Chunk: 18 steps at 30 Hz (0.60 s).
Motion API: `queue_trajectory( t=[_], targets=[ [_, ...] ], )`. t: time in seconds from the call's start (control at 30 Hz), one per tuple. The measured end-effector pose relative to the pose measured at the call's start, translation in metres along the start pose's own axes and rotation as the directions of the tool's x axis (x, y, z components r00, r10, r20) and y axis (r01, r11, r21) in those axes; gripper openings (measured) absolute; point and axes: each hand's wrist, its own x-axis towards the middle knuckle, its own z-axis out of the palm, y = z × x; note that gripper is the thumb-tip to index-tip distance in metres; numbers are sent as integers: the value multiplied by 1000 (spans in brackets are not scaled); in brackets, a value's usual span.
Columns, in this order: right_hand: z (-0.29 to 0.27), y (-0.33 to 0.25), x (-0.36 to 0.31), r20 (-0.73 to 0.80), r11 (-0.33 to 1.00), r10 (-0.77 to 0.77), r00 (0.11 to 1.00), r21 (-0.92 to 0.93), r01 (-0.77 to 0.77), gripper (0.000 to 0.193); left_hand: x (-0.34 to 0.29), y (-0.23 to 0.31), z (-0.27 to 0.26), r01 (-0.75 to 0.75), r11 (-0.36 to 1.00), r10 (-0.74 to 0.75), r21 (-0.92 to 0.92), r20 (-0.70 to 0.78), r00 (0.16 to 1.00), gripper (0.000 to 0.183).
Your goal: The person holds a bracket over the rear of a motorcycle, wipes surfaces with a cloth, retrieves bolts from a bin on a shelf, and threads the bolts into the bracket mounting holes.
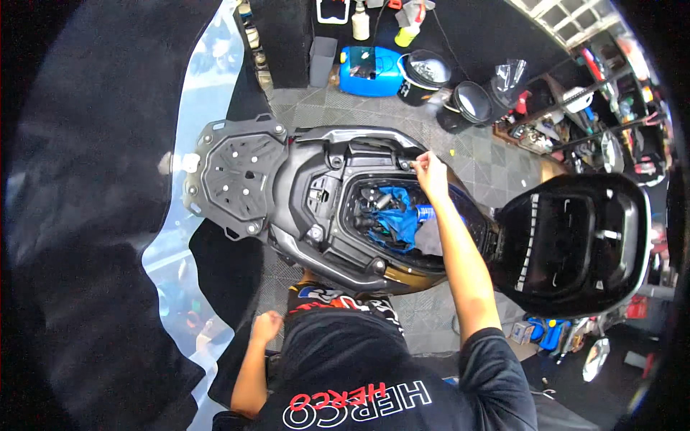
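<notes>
A scooter (pixel 295 179) stands across in front of me with its rear to the left. Over the far edge of its open storage compartment (pixel 346 197), my right hand (pixel 431 177) is closed in a pinch beside a bolt on the far grab rail (pixel 374 135); whatever the fingertips hold is too small to name. My left hand (pixel 267 327) hangs low on the near side, apart from the scooter, its fingers curled and their contents hidden. Inside the compartment lie blue cloth (pixel 402 224), dark items and a blue can (pixel 425 212). My right forearm covers part of it.
The seat (pixel 557 244) is tipped open at the right. A black rear rack (pixel 241 179) juts out left, close to a clear plastic curtain (pixel 172 280). Behind stand a blue jerrycan (pixel 384 70) and black buckets (pixel 424 75). Cluttered shelves (pixel 575 136) line the right.
</notes>
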Motion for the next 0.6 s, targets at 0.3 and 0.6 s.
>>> queue_trajectory(
  t=[0.3, 0.6],
  targets=[
    [28, -7, 6, -41, 974, 90, 995, -204, -97, 18, 52, -99, -65, 314, 843, -365, -437, -36, 930, 17],
    [40, -2, -4, -165, 940, 37, 986, -329, -90, 24, 76, -36, -59, 270, 822, -274, -502, 67, 959, 17]
  ],
)
